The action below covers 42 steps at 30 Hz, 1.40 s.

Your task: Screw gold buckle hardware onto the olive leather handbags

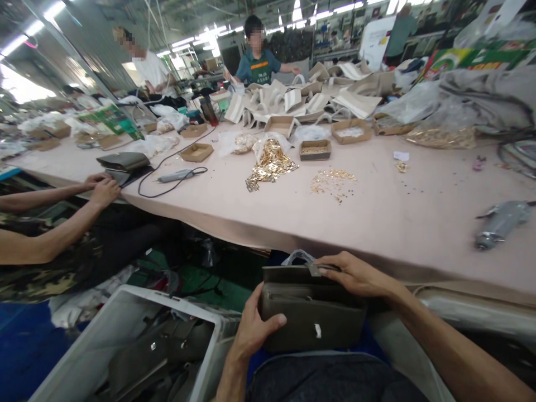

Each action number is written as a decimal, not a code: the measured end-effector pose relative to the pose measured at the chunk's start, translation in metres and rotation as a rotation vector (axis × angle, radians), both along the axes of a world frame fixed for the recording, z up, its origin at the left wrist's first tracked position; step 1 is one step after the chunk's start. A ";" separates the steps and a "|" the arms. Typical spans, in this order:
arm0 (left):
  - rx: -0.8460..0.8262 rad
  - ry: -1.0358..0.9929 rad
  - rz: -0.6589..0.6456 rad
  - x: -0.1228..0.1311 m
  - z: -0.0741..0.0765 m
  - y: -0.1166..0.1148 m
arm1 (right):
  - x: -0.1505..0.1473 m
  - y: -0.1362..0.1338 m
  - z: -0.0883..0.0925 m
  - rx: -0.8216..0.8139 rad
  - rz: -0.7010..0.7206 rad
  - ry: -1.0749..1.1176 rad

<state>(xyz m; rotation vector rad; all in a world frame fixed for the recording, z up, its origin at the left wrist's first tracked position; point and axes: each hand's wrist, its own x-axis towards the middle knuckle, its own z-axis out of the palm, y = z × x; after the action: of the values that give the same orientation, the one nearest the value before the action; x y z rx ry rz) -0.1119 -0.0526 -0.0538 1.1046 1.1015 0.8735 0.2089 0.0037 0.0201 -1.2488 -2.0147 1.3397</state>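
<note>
An olive-grey leather handbag (312,315) rests on my lap below the table's front edge. My left hand (251,329) grips its left end, thumb laid across the front panel. My right hand (355,274) lies over the bag's top edge by the strap, fingers curled on it. A clear plastic scrap (298,257) pokes up behind the bag.
A white crate (125,312) with more grey bags stands at my lower left. The pink table (377,223) carries gold metal fittings (272,162), loose small parts (333,181), cardboard trays, a corded tool (176,176) and a grey power tool (500,222). A co-worker's arms (62,215) reach in at left; two other people work at the far end.
</note>
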 end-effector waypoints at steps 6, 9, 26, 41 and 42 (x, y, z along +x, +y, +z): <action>0.321 0.386 0.087 0.012 0.024 -0.035 | 0.009 0.017 0.002 -0.302 0.040 0.125; 0.337 0.431 0.076 0.009 0.018 -0.040 | 0.007 0.020 -0.003 -0.348 0.038 0.153; 0.673 0.628 -0.074 0.015 0.033 -0.018 | -0.002 0.023 -0.013 -0.179 -0.041 -0.037; 0.793 0.507 0.205 0.045 0.042 -0.007 | -0.015 -0.035 -0.064 0.593 -0.075 -0.290; 0.731 0.481 0.285 0.050 0.043 -0.009 | -0.016 -0.038 -0.071 0.636 -0.100 -0.307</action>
<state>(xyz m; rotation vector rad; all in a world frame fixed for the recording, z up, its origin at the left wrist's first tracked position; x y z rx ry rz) -0.0620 -0.0612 -0.0112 1.8595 1.3977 1.3363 0.1931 -0.0343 -0.0511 -1.2623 -2.2802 0.4038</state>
